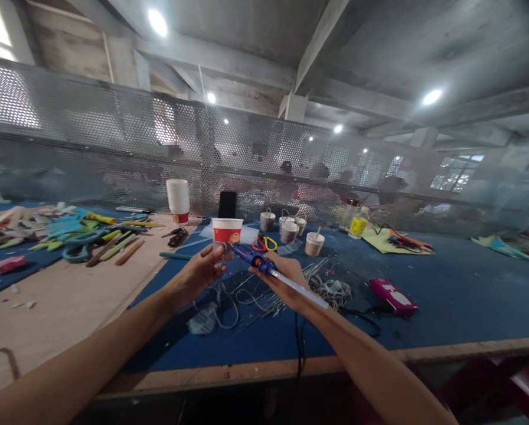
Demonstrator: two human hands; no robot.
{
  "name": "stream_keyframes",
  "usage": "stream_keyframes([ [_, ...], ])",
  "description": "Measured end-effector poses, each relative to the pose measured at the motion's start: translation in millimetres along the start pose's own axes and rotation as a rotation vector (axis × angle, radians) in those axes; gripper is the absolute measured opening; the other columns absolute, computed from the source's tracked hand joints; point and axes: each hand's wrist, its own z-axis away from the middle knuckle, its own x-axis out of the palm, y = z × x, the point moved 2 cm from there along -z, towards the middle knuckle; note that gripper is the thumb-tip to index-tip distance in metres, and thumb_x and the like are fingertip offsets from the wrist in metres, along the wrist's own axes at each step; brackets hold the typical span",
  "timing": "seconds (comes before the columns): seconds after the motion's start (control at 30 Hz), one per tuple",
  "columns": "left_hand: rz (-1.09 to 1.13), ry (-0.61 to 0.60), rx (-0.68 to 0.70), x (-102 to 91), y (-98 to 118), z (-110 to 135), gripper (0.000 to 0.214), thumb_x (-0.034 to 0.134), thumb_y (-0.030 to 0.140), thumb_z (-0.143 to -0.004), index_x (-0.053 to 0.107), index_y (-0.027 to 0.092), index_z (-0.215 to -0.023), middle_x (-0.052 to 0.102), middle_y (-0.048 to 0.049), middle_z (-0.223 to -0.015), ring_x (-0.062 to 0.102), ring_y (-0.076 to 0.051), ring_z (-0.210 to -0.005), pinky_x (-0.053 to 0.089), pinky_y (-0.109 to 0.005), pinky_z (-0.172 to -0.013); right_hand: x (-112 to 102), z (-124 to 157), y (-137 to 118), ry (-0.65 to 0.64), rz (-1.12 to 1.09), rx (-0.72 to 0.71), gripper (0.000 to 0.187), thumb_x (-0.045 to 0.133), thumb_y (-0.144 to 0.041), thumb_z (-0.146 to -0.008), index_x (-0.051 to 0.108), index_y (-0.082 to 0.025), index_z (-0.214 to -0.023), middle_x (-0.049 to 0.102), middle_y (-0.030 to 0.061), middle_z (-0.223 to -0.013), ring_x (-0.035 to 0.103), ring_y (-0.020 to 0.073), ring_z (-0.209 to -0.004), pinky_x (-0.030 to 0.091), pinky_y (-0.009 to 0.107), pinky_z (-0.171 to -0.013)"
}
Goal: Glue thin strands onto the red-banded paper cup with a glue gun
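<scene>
My right hand [286, 274] is wrapped round a blue hot glue gun [252, 257], from whose back end a long clear glue stick [300, 289] sticks out over my wrist. The nozzle points left, towards my left hand [205, 268]. Between the fingertips of that hand is a small greyish piece [222, 245], too blurred to name exactly. Just behind it stands a red and white paper cup [228, 229]. Red and yellow handled scissors [264, 243] lie behind the glue gun. Below my hands, grey cord [238, 307] and thin wires [268, 304] spread over the blue table.
Stacked paper cups [177, 198], a black phone [227, 205] and several small cord-wrapped buckets [289, 230] stand at the back. Pliers [81, 243] and gloves lie left. A yellow-labelled bottle [359, 224] and a magenta box [392, 296] are right. A mesh screen [247, 153] rises behind.
</scene>
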Motion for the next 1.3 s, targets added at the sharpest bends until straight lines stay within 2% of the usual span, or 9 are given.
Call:
stream_keyframes([
  [0.2, 0.015, -0.012, 0.006, -3.4, -1.6, -2.2, 0.027, 0.087, 0.019, -0.079, 0.072, 0.016, -0.101, 0.076, -0.0043, -0.086, 0.066, -0.008, -0.056, 0.057, -0.014, -0.054, -1.6, 0.9, -1.9, 0.004, -0.055, -0.008, 0.032, 0.061, -0.054, -0.098, 0.064, -0.023, -0.094, 0.068, 0.0008, -0.075, 0.063, 0.0183, -0.067, 0.037, 0.025, -0.064],
  [0.77, 0.047, 0.002, -0.017, -2.4, -0.3, -0.1, 0.018, 0.084, 0.018, -0.083, 0.072, 0.015, -0.097, 0.076, -0.0056, -0.085, 0.067, -0.009, -0.057, 0.057, -0.014, -0.056, 2.2, 0.0, 3.7, 0.021, 0.016, -0.047, 0.034, 0.056, -0.056, -0.100, 0.062, -0.022, -0.096, 0.070, 0.0010, -0.077, 0.066, 0.0176, -0.067, 0.038, 0.024, -0.063],
  [1.3, 0.054, -0.033, -0.015, -6.2, -1.8, -1.9, 0.017, 0.080, 0.018, -0.086, 0.073, 0.015, -0.100, 0.077, -0.0060, -0.087, 0.068, -0.009, -0.058, 0.057, -0.016, -0.054, -1.6, 0.0, -1.3, 0.032, 0.014, -0.034, 0.030, 0.061, -0.051, -0.099, 0.064, -0.022, -0.095, 0.071, 0.0015, -0.079, 0.067, 0.0179, -0.069, 0.042, 0.023, -0.064],
])
